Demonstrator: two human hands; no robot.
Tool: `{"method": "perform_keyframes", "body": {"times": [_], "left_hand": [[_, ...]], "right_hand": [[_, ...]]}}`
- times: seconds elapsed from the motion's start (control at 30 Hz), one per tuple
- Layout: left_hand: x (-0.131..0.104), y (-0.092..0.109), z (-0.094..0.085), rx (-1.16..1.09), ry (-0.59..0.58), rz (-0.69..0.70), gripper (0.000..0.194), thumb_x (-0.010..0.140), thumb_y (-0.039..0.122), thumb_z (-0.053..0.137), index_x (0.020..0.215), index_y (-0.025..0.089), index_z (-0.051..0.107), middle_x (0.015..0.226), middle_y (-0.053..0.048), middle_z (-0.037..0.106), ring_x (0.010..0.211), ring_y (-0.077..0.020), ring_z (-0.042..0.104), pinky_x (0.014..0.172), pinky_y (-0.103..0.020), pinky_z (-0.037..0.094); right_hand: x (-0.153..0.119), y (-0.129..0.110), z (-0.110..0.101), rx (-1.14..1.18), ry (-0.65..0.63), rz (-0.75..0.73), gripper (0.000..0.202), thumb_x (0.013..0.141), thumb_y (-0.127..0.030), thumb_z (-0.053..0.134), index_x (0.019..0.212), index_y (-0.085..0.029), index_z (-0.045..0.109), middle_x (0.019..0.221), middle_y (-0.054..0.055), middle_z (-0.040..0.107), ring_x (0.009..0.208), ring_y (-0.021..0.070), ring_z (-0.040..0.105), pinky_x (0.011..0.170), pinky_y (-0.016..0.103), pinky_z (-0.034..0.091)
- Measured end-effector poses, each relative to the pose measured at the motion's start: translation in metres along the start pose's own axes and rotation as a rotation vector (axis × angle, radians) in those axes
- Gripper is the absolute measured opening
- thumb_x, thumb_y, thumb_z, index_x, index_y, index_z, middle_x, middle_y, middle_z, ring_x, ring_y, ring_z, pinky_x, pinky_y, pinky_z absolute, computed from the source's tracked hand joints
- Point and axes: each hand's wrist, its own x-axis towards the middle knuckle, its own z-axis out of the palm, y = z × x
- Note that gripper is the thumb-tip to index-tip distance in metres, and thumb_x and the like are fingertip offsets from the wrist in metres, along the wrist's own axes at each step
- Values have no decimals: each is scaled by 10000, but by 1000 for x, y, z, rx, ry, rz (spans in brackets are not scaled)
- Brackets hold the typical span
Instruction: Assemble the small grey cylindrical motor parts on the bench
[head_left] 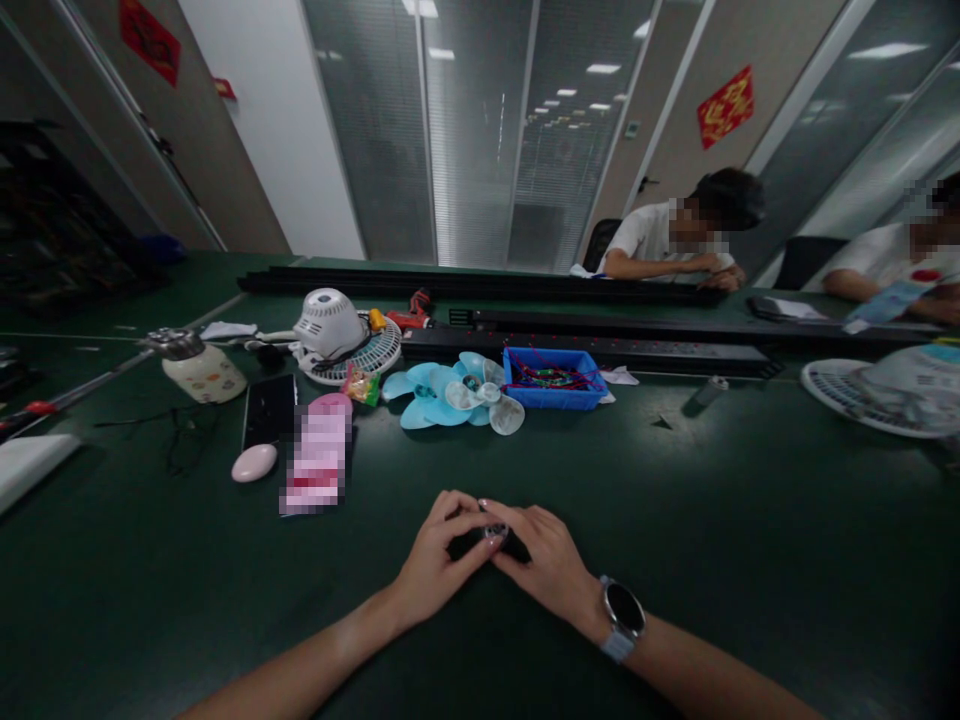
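Two-handed grip: narrow on both sides; left hand [439, 555] and right hand [546, 560] meet with bent fingers around one small dark piece [496, 529].
Small dark piece: between the fingertips, low over the near middle of the bench [660, 500]; a silvery bit shows, the rest is covered. Whether it touches the bench, I cannot tell.
Step in hand: close finger handling of that piece, as I judge it; turning, pressing or just steadying cannot be told apart.
Next move's demand: probably one hand steadying the piece while the other works, with the thumbs kept off the silvery bit if it must be seen.
Right wrist: a watch [624, 607] with a pale strap, clear of the piece.
Beyond the fingers: blue fan blades [420, 385] just left of a blue bin [559, 399] holding wires [553, 377].
Left side: pink oval [255, 463] beside a dark slab [270, 412], a cream flask [204, 372] behind.
Farther back: white fan [330, 322], red drill [409, 320] and black rails [592, 349].
Across the bench: a person in white [652, 235], well apart from the grip.
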Motion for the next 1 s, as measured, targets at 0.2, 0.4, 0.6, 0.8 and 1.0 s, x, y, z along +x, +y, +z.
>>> {"method": "perform_keyframes", "body": {"times": [0.2, 0.4, 0.6, 0.8, 1.0], "left_hand": [[-1, 4, 1, 39, 107, 0, 169, 899, 342, 624, 963, 252, 752, 905, -58, 629, 923, -205, 553, 819, -334, 478], [-1, -14, -8, 199, 263, -52, 203, 913, 350, 593, 1003, 287, 764, 858, -56, 615, 878, -214, 524, 774, -342, 447], [0, -22, -9, 483, 64, -127, 183, 889, 354, 622, 996, 376, 770, 809, -53, 594, 836, -231, 487, 735, -366, 393], [-1, -19, -8, 540, 30, -153, 204, 902, 396, 597, 1030, 393, 757, 826, -61, 593, 841, -237, 482, 732, -375, 382], [-1, -17, -9, 506, 24, -169, 244, 913, 425, 568, 1075, 375, 744, 851, -69, 596, 857, -243, 493, 741, -377, 396]], "right_hand": [[0, -1, 2, 5, -16, -10, 496, 929, -329, 576, 1400, -297, 422, 1204, 47, 676, 974, 192, 672, 833, 360, 525], [0, -1, 1, 1, -18, 30, 557, 911, -402, 602, 1416, -278, 404, 1189, 54, 680, 952, 194, 675, 823, 360, 530], [0, -2, 2, 20, -43, 49, 586, 902, -391, 618, 1430, -304, 381, 1179, 40, 678, 951, 188, 668, 828, 363, 537], [-4, 8, -11, 12, 8, 110, 557, 910, -387, 597, 1425, -315, 398, 1196, 37, 673, 1009, 203, 668, 884, 394, 545], [-35, 69, -72, -192, 237, 399, 583, 908, -512, 538, 1418, -259, 416, 1156, 75, 691, 961, 234, 693, 819, 393, 573]]}}
